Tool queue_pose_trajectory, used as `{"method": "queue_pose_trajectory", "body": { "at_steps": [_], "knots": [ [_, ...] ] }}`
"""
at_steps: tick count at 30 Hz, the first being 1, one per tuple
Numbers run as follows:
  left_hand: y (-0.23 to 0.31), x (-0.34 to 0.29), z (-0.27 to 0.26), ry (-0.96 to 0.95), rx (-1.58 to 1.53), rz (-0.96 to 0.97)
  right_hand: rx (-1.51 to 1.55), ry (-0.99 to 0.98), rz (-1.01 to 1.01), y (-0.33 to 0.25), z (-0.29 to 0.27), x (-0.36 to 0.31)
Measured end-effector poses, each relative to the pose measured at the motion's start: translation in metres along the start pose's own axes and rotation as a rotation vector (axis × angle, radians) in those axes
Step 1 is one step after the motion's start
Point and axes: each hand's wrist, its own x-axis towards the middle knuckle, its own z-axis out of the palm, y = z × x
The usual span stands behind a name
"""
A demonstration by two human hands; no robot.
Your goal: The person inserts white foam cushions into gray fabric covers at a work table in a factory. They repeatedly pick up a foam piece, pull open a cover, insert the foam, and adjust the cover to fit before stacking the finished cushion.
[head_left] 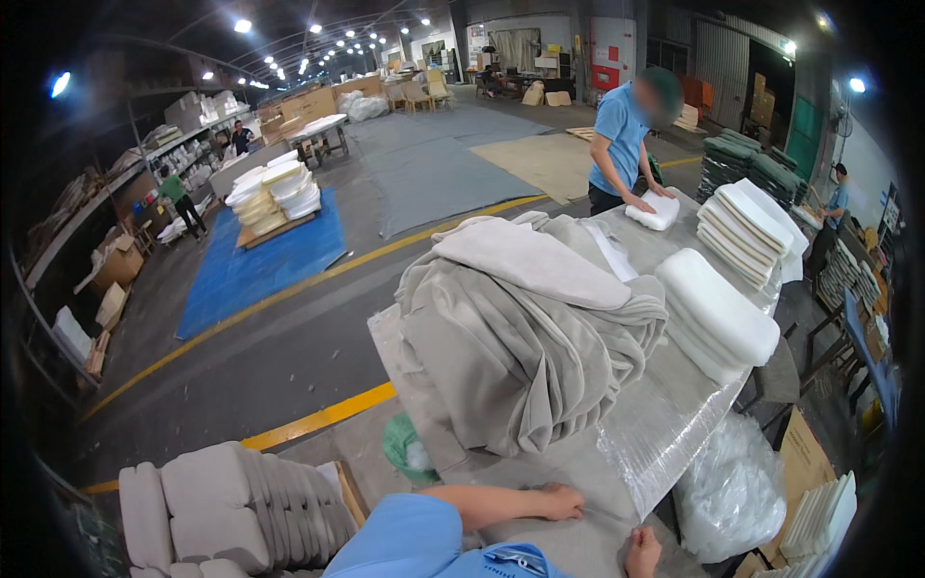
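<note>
My left hand (561, 502) is closed, its fingers curled onto a piece of grey fabric (520, 532) at the near end of the table. My right hand (643, 552) is curled into a fist by the table's near right edge; what it grips, if anything, is hidden. Just beyond my hands rises a big heap of grey fabric covers (511, 347), with a flat, paler piece (535, 258) on top. White foam cushion pads (718, 313) are stacked to the right of the heap.
Grey cushions (217, 506) are stacked at lower left. A clear plastic bag (732, 491) hangs beside the table's right edge. Across the plastic-covered table (665, 438), a co-worker (621, 135) presses a white pad (652, 211). More foam pads (747, 231) stand at the far right.
</note>
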Motion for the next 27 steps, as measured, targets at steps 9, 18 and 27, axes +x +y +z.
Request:
{"method": "queue_pose_trajectory", "body": {
  "at_steps": [9,18,27],
  "knots": [
    [-0.019,-0.012,0.005,0.332,-0.11,0.074,-0.14,-0.017,-0.154,-0.008,0.014,0.011],
    [-0.015,-0.012,-0.009,0.463,0.109,0.159,-0.209,-0.05,-0.248,0.002,0.007,0.017],
    [-0.062,-0.168,0.013,0.462,-0.992,-0.262,0.102,-0.447,-0.301,0.049,-0.06,0.014]
  ]
}}
